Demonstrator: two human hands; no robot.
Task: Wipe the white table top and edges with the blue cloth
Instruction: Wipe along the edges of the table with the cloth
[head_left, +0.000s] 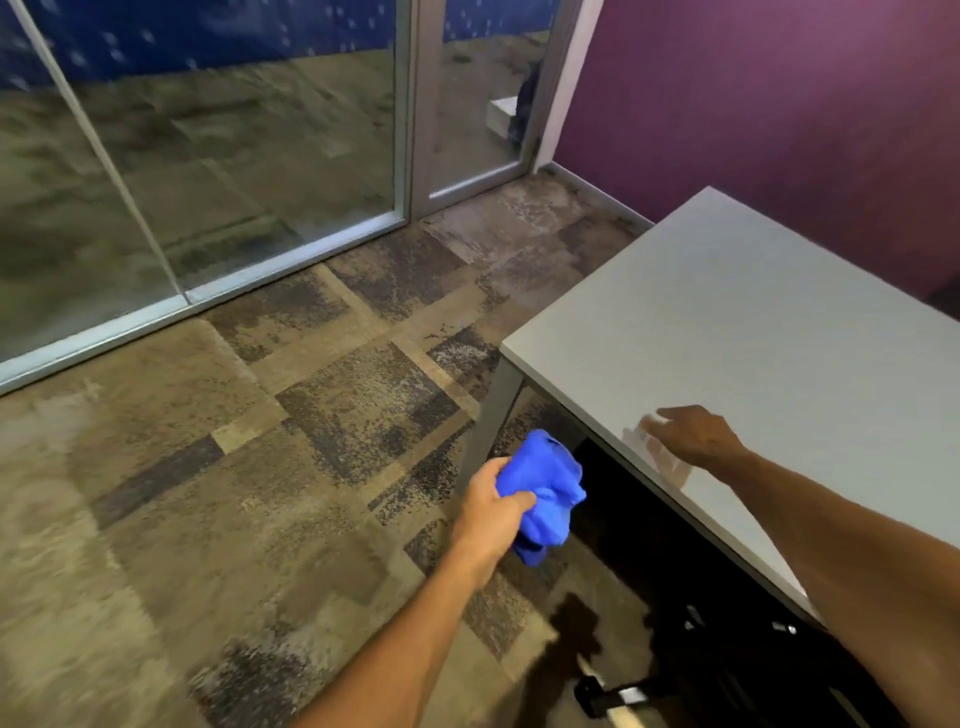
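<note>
Glass partition (218, 171): floor-to-ceiling panes in metal framing, upper left; a glazed door adjoins on its right. Not part of the task.

Carpet tiles (218, 493): mottled brown and grey patchwork, covering the floor from the partition to the table.

Left hand (491, 512): clenched around the blue cloth, thumb pressed over the bunched fabric, forearm reaching in from the lower centre.

Blue cloth (545, 493): crumpled into a wad, held in the air over the carpet, just beside the table's near-left corner and below the level of the top. It touches neither top nor edge.

Table leg (493, 415): grey, slanting down from the near-left corner, just behind the cloth.

White table (753, 322): bare top, pale and glossy, running from the near-left corner back toward the wall.

Right hand (693, 436): fingers spread and holding nothing, somewhat blurred, at the front edge of the top; whether the palm rests on the surface or hovers just above it cannot be told.

Purple wall (779, 104): behind the table, upper right.

Step in hand, as judged: the approach, with wiping not yet begun. Next move calls for raising the cloth onto the top, flattening it under the palm, and sweeping across before following the edges.
</note>
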